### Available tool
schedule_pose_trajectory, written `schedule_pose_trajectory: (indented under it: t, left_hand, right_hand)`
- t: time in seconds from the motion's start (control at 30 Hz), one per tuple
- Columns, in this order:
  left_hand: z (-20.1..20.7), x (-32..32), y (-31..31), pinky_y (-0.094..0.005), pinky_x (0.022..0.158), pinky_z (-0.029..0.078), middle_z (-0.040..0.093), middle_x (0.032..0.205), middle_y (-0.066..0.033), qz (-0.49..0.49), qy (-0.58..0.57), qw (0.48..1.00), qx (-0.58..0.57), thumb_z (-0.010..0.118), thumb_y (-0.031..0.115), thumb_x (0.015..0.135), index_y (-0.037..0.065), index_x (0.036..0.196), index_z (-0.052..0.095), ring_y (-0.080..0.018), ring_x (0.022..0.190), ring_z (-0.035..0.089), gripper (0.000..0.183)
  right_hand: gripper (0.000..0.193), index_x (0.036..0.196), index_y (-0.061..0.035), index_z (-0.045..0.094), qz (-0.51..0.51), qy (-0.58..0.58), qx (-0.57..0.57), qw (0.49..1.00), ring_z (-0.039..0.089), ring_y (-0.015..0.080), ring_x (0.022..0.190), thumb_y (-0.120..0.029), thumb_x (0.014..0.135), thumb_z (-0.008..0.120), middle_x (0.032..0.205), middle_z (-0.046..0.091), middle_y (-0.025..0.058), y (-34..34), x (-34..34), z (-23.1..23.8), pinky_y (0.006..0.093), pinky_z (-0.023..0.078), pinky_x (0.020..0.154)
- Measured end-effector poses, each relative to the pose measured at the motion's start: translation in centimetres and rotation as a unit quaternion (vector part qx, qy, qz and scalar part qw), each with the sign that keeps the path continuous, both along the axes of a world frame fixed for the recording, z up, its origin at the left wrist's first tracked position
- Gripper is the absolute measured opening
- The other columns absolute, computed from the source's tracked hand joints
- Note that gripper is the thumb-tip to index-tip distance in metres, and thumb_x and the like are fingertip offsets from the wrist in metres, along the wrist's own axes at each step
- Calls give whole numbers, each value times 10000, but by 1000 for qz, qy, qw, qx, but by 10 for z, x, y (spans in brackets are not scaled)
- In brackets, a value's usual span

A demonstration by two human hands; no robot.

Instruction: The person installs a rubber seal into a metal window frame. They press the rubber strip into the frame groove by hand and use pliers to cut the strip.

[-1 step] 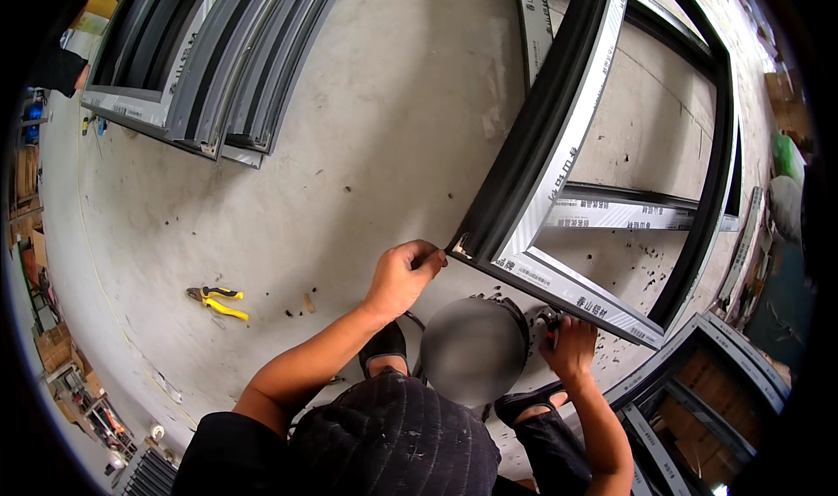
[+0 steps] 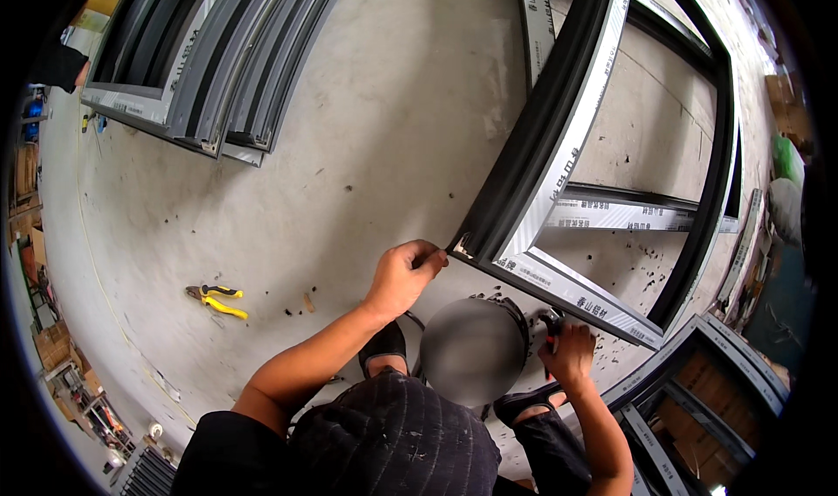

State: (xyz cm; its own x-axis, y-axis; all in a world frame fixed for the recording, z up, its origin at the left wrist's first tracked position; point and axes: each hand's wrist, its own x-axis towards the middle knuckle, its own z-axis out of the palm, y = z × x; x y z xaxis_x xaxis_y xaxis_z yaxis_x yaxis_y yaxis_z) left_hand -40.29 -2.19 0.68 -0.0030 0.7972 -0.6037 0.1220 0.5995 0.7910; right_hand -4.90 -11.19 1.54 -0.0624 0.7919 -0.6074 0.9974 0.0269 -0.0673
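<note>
A large dark window frame, its faces covered in printed white protective film, stands tilted over the floor in front of me. My left hand pinches its near left corner between thumb and fingers. Pale bare material shows at that corner. Below the frame's near rail, my right hand is closed around a small red-and-black hand tool; my fingers partly hide it, and its exact kind is unclear. Between my hands, a round shape is blurred out.
Yellow-and-black pliers lie on the concrete floor at left. Several grey frames are stacked at the far left, beside another person's sleeve. More film-covered frames stand at the near right. Dark scraps dot the floor.
The tool in my right hand has tilted slightly, and more red shows below my fingers. My left hand stays at the frame's corner.
</note>
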Motion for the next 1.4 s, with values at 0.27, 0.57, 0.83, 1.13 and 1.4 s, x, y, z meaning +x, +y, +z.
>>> schedule_pose_trajectory:
  t: [0.27, 0.57, 0.83, 1.13, 1.4]
  left_hand:
    - [-10, 1, -3, -228, 649, 406, 629, 785, -8, 38, -92, 994, -36, 592, 148, 911, -6, 868, 664, -65, 685, 484, 175]
    - [-7, -2, -2, -222, 600, 349, 544, 684, 14, 37, -112, 991, -65, 605, 194, 917, 17, 845, 671, -62, 662, 454, 202]
    - [-6, -4, 0, -220, 615, 367, 573, 719, 15, 34, -134, 989, -56, 603, 180, 920, 13, 860, 665, -53, 680, 461, 188]
    - [-9, -17, 7, -281, 659, 430, 614, 754, -25, -68, -65, 994, 48, 600, 139, 912, -19, 875, 637, -116, 700, 523, 166]
    - [14, -16, 12, -387, 604, 439, 568, 741, -133, -135, 170, 957, 193, 638, 110, 846, 14, 845, 621, -317, 685, 556, 97]
  right_hand:
    - [503, 1259, -24, 473, -568, 337, -325, 677, 586, 212, 977, -125, 788, 618, 1047, 584, 110, -3, -32, 73, 333, 510, 801]
    - [515, 1264, -43, 508, -378, 457, -337, 732, 566, 188, 934, -23, 760, 617, 1028, 596, 81, 54, -117, 81, 337, 469, 846]
    - [446, 1156, 8, 529, -152, 367, -143, 907, 550, 412, 838, -98, 727, 592, 872, 578, 236, 69, -148, 46, 425, 459, 760]
    - [497, 1225, -7, 533, -172, 349, -164, 906, 581, 395, 910, -98, 738, 572, 956, 600, 240, 84, -163, 41, 407, 465, 818]
    - [515, 1246, -6, 534, -161, 366, -160, 903, 577, 391, 938, -79, 737, 563, 1001, 591, 247, 93, -164, 38, 407, 462, 835]
